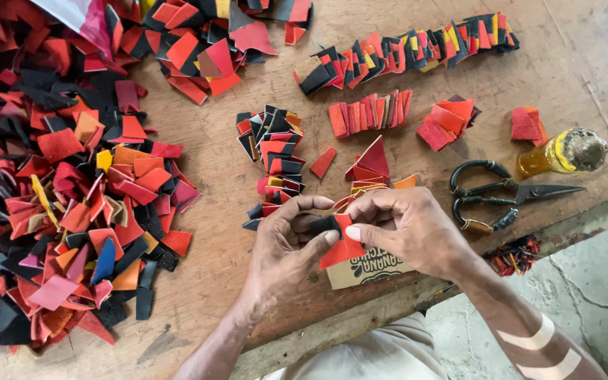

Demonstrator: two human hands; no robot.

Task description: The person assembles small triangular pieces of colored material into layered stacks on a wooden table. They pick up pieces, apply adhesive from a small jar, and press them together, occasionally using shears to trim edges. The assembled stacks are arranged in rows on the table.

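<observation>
Red leather scrap (343, 248) pinched between both hands at table edge, six o'clock. Left hand (286, 246) and right hand (406, 229) closed on it, fingertips tight. Risk: small piece slipping off the edge; scissors (504, 197) at three o'clock, scrap heap (65, 183) at nine.

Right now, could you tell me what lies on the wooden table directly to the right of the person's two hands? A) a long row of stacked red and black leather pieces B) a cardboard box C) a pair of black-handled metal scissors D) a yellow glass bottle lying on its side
C: the black-handled metal scissors lie on the wooden table just right of the right hand, blades pointing right; the left hand is farther away.
</observation>
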